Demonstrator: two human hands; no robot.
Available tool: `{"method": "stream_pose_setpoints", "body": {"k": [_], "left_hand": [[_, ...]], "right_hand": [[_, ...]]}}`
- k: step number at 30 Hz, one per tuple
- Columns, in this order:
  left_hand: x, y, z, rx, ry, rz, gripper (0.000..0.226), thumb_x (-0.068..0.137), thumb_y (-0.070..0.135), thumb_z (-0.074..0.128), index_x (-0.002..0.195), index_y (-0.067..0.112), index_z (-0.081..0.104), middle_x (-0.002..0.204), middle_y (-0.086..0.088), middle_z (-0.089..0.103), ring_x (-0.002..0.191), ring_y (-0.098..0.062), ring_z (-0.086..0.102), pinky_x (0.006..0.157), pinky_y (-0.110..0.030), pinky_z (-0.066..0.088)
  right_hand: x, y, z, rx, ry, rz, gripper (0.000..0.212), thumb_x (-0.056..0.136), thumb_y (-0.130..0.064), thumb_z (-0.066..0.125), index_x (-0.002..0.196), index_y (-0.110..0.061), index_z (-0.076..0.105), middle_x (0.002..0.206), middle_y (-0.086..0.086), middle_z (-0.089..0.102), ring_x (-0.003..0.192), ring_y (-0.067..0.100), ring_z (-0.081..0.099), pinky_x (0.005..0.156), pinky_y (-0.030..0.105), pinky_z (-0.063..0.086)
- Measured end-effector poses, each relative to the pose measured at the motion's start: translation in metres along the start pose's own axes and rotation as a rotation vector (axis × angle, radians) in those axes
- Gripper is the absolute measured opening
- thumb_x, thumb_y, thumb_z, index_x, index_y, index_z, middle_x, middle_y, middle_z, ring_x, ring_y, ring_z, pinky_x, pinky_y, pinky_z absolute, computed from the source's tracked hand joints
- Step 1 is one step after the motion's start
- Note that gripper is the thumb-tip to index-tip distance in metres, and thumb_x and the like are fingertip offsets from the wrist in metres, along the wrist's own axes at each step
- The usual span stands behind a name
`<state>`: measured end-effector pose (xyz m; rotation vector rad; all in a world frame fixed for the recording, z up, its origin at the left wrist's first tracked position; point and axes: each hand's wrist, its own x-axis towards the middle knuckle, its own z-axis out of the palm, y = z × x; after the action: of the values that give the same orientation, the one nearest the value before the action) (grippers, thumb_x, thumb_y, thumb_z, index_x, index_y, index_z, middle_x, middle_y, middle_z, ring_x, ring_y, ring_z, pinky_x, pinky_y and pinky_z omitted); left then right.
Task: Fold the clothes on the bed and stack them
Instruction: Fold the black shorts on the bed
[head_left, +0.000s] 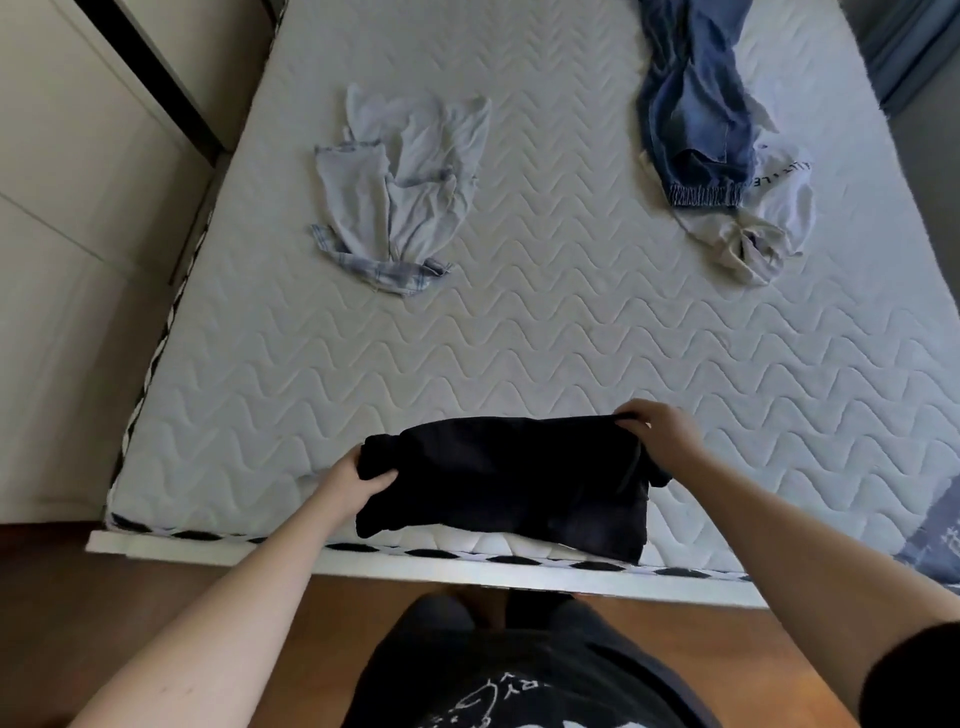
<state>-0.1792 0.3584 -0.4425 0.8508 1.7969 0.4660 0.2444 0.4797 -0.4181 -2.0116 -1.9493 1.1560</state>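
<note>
Quilted mattress (519, 332) | wood floor (311, 613) | hands grip black garment (509, 483)

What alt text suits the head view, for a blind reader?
Both hands, left hand and right hand, grip a dark folded garment at the quilted white mattress edge. Beyond lie a crumpled pale blue shirt and blue jeans.

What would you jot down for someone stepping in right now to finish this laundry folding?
Left hand grips the left end of the black garment; right hand pinches its far right corner. The garment is partly folded at the near edge of the mattress, its lower edge overhanging.
Done: nothing stacked yet.
Left: finish this fold, then fold the pale blue shirt at far left, and the jeans lying over a white garment at far right. Stack all.
</note>
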Motion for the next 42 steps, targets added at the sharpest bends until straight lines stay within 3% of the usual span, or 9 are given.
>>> {"method": "stream_pose_setpoints", "body": {"k": [6,10,12,16,21,24,28,36,42], "left_hand": [[0.034,-0.027,-0.006,-0.036,0.039,-0.109,0.050,0.084,0.028,0.075,0.129,0.020,0.055,0.118,0.002,0.064,0.107,-0.019,0.059,0.096,-0.037,0.048],[0.078,-0.045,-0.017,-0.074,0.054,-0.141,0.047,0.086,0.029,0.074,0.127,0.020,0.053,0.115,0.006,0.061,0.105,-0.015,0.058,0.089,-0.028,0.046],[0.101,-0.056,-0.022,-0.083,0.050,-0.143,0.041,0.087,0.032,0.071,0.123,0.025,0.052,0.112,0.011,0.061,0.106,-0.013,0.058,0.084,-0.023,0.044],[0.145,-0.080,-0.034,-0.049,0.070,-0.167,0.047,0.089,0.040,0.067,0.129,0.024,0.049,0.118,0.009,0.059,0.109,-0.014,0.057,0.097,-0.034,0.045],[0.184,-0.100,-0.034,-0.012,0.109,-0.222,0.054,0.086,0.050,0.066,0.129,0.023,0.048,0.117,0.007,0.058,0.105,-0.015,0.058,0.090,-0.034,0.047],[0.194,-0.108,-0.030,-0.010,0.126,-0.243,0.052,0.085,0.049,0.067,0.127,0.024,0.047,0.113,0.009,0.057,0.101,-0.015,0.059,0.082,-0.030,0.045],[0.197,-0.120,-0.025,0.047,0.163,-0.252,0.058,0.087,0.043,0.068,0.133,0.020,0.044,0.119,0.003,0.058,0.105,-0.020,0.060,0.090,-0.035,0.049],[0.191,-0.085,-0.001,0.574,0.483,0.179,0.063,0.081,0.023,0.076,0.135,0.004,0.049,0.127,-0.016,0.055,0.119,-0.035,0.051,0.094,-0.048,0.045],[0.213,-0.015,0.079,0.643,0.150,0.537,0.043,0.090,0.022,0.065,0.131,0.012,0.056,0.126,-0.005,0.057,0.119,-0.023,0.054,0.099,-0.043,0.046]], "right_hand": [[0.063,-0.027,0.036,-0.037,-0.052,-0.003,0.017,0.096,-0.027,0.055,0.098,-0.037,0.068,0.081,-0.015,0.060,0.075,0.009,0.053,0.065,0.020,0.036],[0.110,-0.038,0.070,-0.047,-0.048,0.028,0.021,0.096,-0.027,0.050,0.094,-0.045,0.062,0.084,-0.014,0.061,0.075,0.009,0.053,0.062,0.017,0.035],[0.136,-0.042,0.089,-0.045,-0.041,0.038,0.022,0.096,-0.027,0.048,0.097,-0.043,0.063,0.091,-0.011,0.065,0.083,0.013,0.056,0.069,0.025,0.040],[0.192,-0.050,0.125,-0.087,-0.060,0.050,0.023,0.097,-0.026,0.046,0.105,-0.035,0.066,0.105,0.001,0.069,0.100,0.024,0.060,0.092,0.039,0.048],[0.241,-0.055,0.159,-0.218,-0.061,0.030,0.027,0.096,-0.025,0.044,0.110,-0.036,0.065,0.109,0.000,0.068,0.092,0.020,0.056,0.077,0.030,0.038],[0.256,-0.054,0.173,-0.257,-0.093,0.054,0.030,0.097,-0.021,0.043,0.117,-0.031,0.063,0.120,0.005,0.065,0.109,0.030,0.056,0.093,0.039,0.043],[0.267,-0.046,0.182,-0.280,-0.140,0.109,0.043,0.096,-0.016,0.048,0.138,-0.025,0.048,0.136,0.008,0.056,0.123,0.034,0.049,0.103,0.043,0.039],[0.222,-0.026,0.179,-0.269,-0.122,0.124,0.086,0.087,-0.023,0.067,0.155,-0.024,0.015,0.155,0.010,0.029,0.141,0.033,0.028,0.114,0.049,0.026],[0.159,0.007,0.186,-0.223,-0.033,0.129,0.083,0.088,-0.030,0.065,0.155,-0.024,0.016,0.155,0.004,0.028,0.144,0.027,0.023,0.118,0.045,0.018]]}}
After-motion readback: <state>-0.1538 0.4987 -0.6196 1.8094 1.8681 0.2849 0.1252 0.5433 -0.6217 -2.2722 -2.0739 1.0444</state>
